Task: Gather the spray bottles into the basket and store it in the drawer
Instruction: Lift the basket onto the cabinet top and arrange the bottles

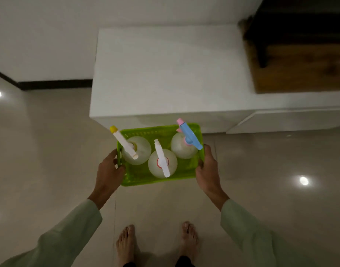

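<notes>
I hold a lime-green plastic basket point(144, 181) in the air above the floor, in front of a low white cabinet point(165, 74). My left hand point(107, 170) grips its left rim and my right hand point(208, 170) grips its right rim. Three round, pale spray bottles stand upright inside. The left bottle point(141, 151) has a white sprayer with a yellow tip. White with a red collar is the sprayer on the middle bottle point(155, 167). The right bottle point(181, 149) carries a blue and pink sprayer. A white drawer front point(292, 120) shows at the cabinet's lower right, slightly pulled out.
A dark wooden unit point(300, 54) rests on the right part of the cabinet top. Glossy beige floor tiles point(50, 151) spread all around, with lamp reflections. My bare feet point(155, 245) stand below the basket. A white wall with a black skirting point(53, 83) runs at the left.
</notes>
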Demonstrator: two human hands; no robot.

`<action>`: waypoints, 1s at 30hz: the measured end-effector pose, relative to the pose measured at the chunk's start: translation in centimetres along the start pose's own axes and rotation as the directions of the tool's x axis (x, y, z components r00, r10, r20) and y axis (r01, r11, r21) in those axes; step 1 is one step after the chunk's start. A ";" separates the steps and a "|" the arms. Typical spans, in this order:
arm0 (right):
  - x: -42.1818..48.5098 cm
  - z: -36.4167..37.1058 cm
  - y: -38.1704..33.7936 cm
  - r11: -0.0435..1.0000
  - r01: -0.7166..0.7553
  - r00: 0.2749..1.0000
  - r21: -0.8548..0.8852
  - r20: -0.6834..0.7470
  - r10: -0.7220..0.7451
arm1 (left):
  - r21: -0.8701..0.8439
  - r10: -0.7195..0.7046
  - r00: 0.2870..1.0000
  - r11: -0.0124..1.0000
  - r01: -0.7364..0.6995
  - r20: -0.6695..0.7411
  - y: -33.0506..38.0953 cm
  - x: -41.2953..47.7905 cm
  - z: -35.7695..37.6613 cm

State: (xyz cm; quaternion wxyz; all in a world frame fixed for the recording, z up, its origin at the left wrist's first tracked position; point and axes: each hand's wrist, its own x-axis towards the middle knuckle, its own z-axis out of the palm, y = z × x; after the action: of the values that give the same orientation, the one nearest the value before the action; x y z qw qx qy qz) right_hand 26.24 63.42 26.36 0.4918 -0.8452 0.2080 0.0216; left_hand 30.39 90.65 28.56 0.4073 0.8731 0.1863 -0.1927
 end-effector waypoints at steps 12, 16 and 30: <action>8.3 -9.5 -12.7 0.996 0.034 0.999 -0.084 0.019 -0.033 | -0.063 0.051 0.999 0.997 -0.051 0.002 17.1 2.4 -7.5; 14.0 -8.1 -13.5 0.995 0.002 1.000 -0.096 0.006 -0.001 | -0.078 0.035 0.999 0.996 -0.032 0.034 19.5 7.7 -7.4; 23.9 -1.4 -12.7 0.989 -0.074 0.997 -0.128 0.010 0.076 | -0.019 -0.060 0.995 0.998 0.061 0.074 20.0 20.0 -6.4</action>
State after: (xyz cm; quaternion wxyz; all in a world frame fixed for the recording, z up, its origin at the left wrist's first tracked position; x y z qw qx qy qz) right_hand 52.53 59.82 31.74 0.4372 -0.8663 0.2342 0.0595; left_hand 58.36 87.05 35.37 0.4170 0.8550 0.1994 -0.2351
